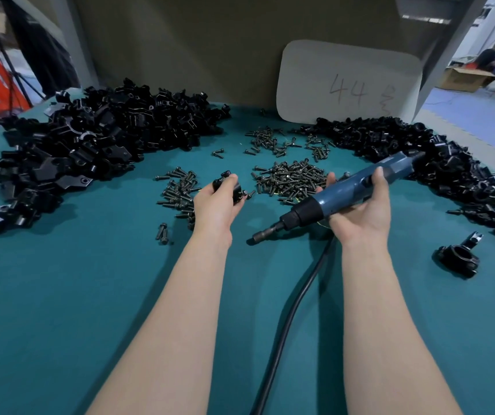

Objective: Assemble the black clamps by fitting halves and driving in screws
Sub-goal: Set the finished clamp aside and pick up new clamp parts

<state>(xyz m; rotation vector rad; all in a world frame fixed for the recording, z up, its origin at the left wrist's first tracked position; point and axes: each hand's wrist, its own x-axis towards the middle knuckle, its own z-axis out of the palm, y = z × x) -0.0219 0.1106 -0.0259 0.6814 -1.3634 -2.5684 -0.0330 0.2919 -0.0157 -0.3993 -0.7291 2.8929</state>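
My left hand grips a black clamp just above the teal table, with a screw sticking out of the clamp's right side. My right hand holds a blue electric screwdriver, its bit pointing down-left toward the table, a short way below and right of the clamp. Dark screws lie in a heap between and behind the hands, with a smaller scatter left of my left hand.
A big pile of black clamp halves fills the left of the teal table; another pile curves along the right. One assembled clamp lies at the right. The screwdriver's black cable runs toward me. A white card leans at the back.
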